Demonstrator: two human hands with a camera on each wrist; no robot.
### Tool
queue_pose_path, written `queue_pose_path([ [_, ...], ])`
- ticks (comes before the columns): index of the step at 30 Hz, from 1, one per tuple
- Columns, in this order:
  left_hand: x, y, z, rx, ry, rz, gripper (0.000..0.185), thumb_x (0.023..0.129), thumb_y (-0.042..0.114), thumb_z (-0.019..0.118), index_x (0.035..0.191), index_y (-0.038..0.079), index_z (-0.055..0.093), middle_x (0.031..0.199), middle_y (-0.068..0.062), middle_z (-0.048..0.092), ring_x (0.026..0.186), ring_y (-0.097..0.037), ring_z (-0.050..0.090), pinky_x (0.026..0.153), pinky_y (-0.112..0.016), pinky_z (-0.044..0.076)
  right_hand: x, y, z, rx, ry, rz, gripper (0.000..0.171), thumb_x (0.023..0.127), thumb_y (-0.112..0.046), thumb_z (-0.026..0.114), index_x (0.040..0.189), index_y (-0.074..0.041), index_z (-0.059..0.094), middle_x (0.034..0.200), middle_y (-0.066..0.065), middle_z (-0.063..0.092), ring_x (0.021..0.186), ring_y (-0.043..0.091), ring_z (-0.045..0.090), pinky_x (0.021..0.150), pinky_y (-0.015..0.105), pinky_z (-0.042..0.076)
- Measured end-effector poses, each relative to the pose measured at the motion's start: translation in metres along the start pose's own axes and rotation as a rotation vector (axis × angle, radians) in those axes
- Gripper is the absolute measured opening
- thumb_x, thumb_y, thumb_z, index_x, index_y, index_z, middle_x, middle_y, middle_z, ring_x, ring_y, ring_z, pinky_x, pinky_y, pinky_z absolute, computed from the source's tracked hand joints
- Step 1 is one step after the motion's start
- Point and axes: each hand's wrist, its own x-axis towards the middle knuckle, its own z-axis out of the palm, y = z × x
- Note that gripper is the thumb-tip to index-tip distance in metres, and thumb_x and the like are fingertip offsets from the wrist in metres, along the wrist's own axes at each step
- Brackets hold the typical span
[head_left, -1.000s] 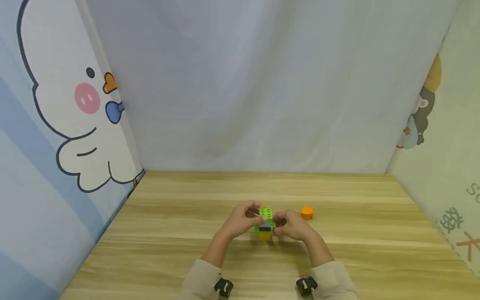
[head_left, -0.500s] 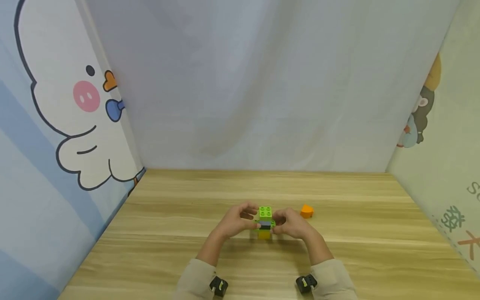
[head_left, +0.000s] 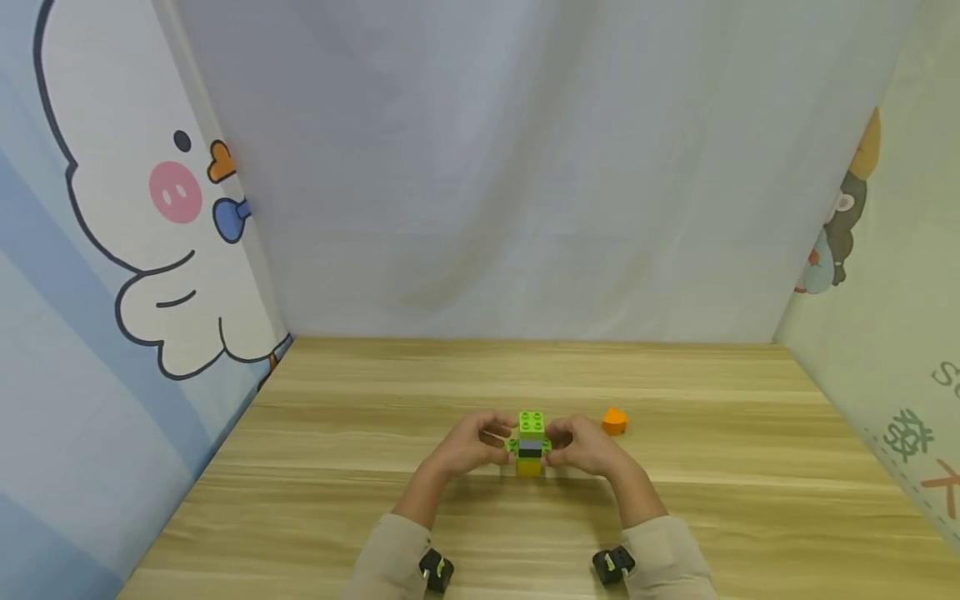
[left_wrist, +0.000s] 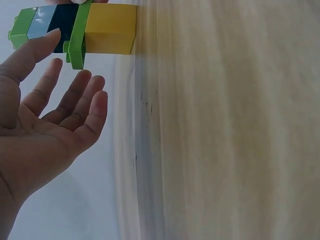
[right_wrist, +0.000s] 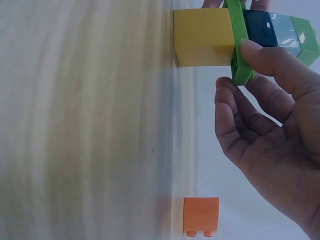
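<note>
Both hands flank the brick stack (head_left: 529, 446), its sides hidden overhead; wrist views show right fingertip (right_wrist: 252, 50) touching, left fingers (left_wrist: 75, 97) loosely spread

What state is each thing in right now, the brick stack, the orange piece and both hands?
brick stack: upright on the table, yellow brick at the bottom.
orange piece: lying loose, untouched.
left hand: fingers straight, at the stack's side.
right hand: fingertip on the stack.

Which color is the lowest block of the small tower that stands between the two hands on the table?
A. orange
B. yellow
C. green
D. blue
B: the bottom block resting on the table is yellow, under a green plate; the orange block lies apart to the right.
</note>
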Motion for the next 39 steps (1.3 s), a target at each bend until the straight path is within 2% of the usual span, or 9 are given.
queue_pose_path([
  [5,0.002,-0.001,0.002,-0.007,-0.013,0.002,0.047,0.081,-0.008,0.076,0.126,-0.010,0.062,0.121,-0.025,0.067,0.104,-0.032,0.067,0.092,-0.042,0.057,0.000,0.000,0.000,0.007,-0.005,-0.005,0.032,0.085,-0.001,0.079,0.112,0.013,0.070,0.097,0.012,0.073,0.088,0.019,0.065,0.080,0.039,0.058],
  [11,0.002,-0.003,0.005,-0.010,0.011,-0.025,0.039,0.080,-0.011,0.072,0.118,-0.010,0.065,0.106,-0.017,0.070,0.097,-0.021,0.064,0.086,-0.035,0.056,0.000,0.003,0.001,0.007,-0.006,-0.031,0.030,0.086,-0.001,0.078,0.112,0.012,0.070,0.096,0.011,0.073,0.086,0.018,0.064,0.079,0.037,0.057],
  [19,0.000,0.001,0.008,-0.023,0.044,-0.111,0.040,0.083,-0.005,0.073,0.122,-0.006,0.067,0.107,-0.014,0.069,0.098,-0.021,0.062,0.084,-0.035,0.055,-0.001,0.001,0.001,-0.003,0.009,-0.031,0.035,0.086,-0.001,0.078,0.116,0.012,0.068,0.099,0.013,0.072,0.088,0.021,0.065,0.081,0.040,0.057],
  [24,0.002,0.001,0.008,-0.016,0.047,-0.110,0.039,0.082,-0.005,0.073,0.121,-0.008,0.068,0.102,-0.013,0.069,0.093,-0.019,0.062,0.080,-0.032,0.054,-0.008,-0.001,-0.002,-0.028,0.047,0.011,0.046,0.088,-0.002,0.075,0.131,0.010,0.063,0.115,0.019,0.069,0.101,0.030,0.065,0.087,0.047,0.057],
  [27,0.003,0.000,0.009,-0.001,0.051,-0.115,0.039,0.082,-0.005,0.073,0.120,-0.007,0.069,0.102,-0.012,0.069,0.093,-0.019,0.061,0.081,-0.032,0.054,-0.012,-0.002,-0.004,-0.028,0.075,0.032,0.046,0.089,-0.004,0.074,0.133,0.007,0.063,0.125,0.021,0.067,0.109,0.034,0.063,0.091,0.051,0.055],
  [33,0.003,0.002,0.010,0.022,0.052,-0.115,0.037,0.083,-0.004,0.074,0.120,-0.007,0.069,0.104,-0.012,0.069,0.096,-0.020,0.062,0.085,-0.035,0.055,-0.018,0.001,-0.007,0.006,0.103,0.042,0.046,0.093,-0.007,0.072,0.136,0.006,0.061,0.127,0.025,0.064,0.111,0.037,0.062,0.092,0.053,0.054],
  [37,0.003,0.002,0.010,0.017,0.036,-0.099,0.037,0.085,-0.003,0.074,0.121,-0.006,0.068,0.106,-0.012,0.069,0.098,-0.020,0.062,0.086,-0.035,0.055,-0.026,0.005,-0.010,0.043,0.133,0.067,0.046,0.094,-0.008,0.072,0.136,0.007,0.060,0.125,0.026,0.064,0.109,0.035,0.063,0.090,0.051,0.055],
  [39,0.003,0.002,0.010,0.016,0.039,-0.101,0.037,0.085,-0.002,0.074,0.121,-0.006,0.068,0.107,-0.012,0.069,0.098,-0.020,0.061,0.086,-0.035,0.055,-0.029,0.007,-0.013,0.043,0.137,0.050,0.046,0.094,-0.007,0.071,0.136,0.009,0.060,0.125,0.027,0.064,0.107,0.035,0.063,0.089,0.049,0.056],
])
